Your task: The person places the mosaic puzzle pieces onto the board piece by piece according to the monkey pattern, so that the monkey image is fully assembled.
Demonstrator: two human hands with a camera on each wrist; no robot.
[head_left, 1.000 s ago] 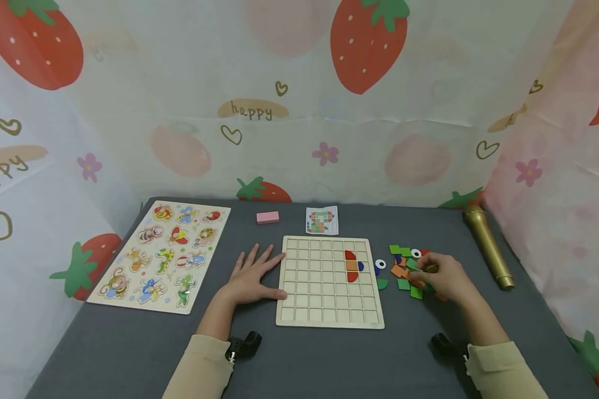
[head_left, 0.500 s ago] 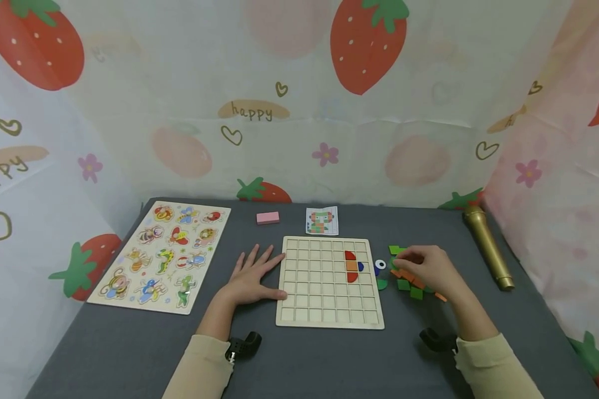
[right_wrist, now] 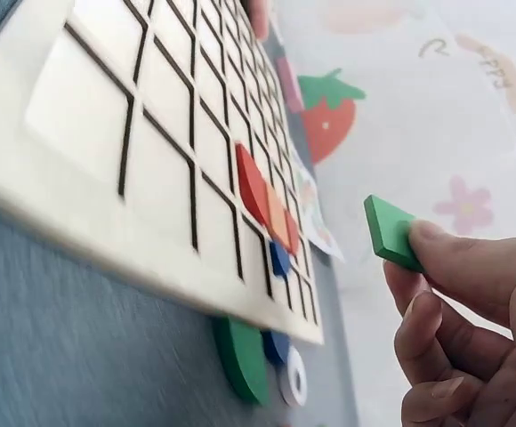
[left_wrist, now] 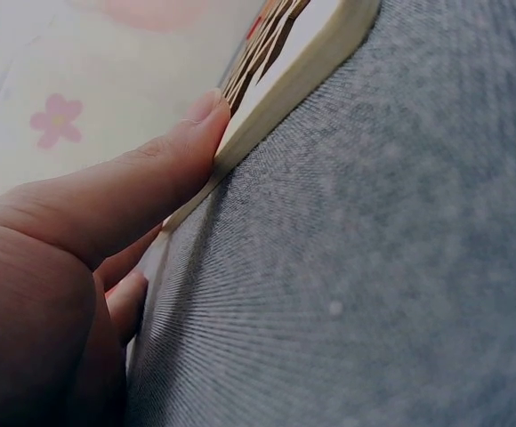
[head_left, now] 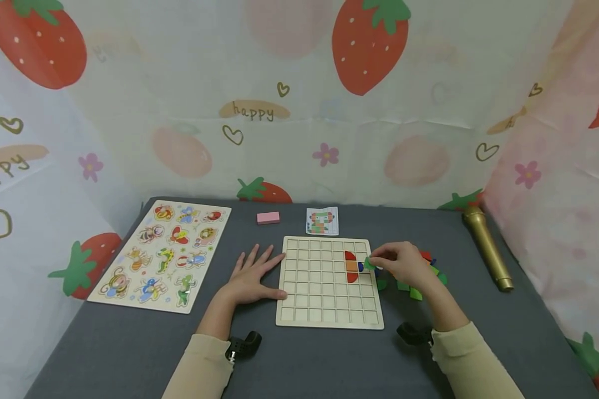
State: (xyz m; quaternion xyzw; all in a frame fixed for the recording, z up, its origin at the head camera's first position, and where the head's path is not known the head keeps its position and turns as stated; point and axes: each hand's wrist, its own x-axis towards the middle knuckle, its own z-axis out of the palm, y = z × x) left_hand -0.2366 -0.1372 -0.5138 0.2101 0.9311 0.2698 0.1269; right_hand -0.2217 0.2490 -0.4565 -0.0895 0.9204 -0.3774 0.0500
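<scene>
A wooden grid board (head_left: 324,303) lies on the table. Set in it are two red pieces (head_left: 351,276), an orange square (head_left: 351,266) between them and a small blue piece (head_left: 361,266). My left hand (head_left: 251,280) lies spread at the board's left side, its thumb (left_wrist: 182,147) touching the edge. Thumb and finger of my right hand (head_left: 403,263) pinch a green tile (right_wrist: 390,233), raised over the board's right edge. Beside that edge rest a green rounded piece (right_wrist: 242,360), a blue piece (right_wrist: 276,347) and a white ring-like eye piece (right_wrist: 294,377).
Loose coloured pieces (head_left: 416,294) lie right of the board, partly hidden by my right hand. Behind the board are a printed pattern card (head_left: 322,221) and a pink block (head_left: 268,218). An insect picture board (head_left: 174,260) lies left, a gold tube (head_left: 489,249) far right.
My right hand has moved left from the pile of loose pieces to the board's right edge, carrying a green tile. My left hand has stayed in place.
</scene>
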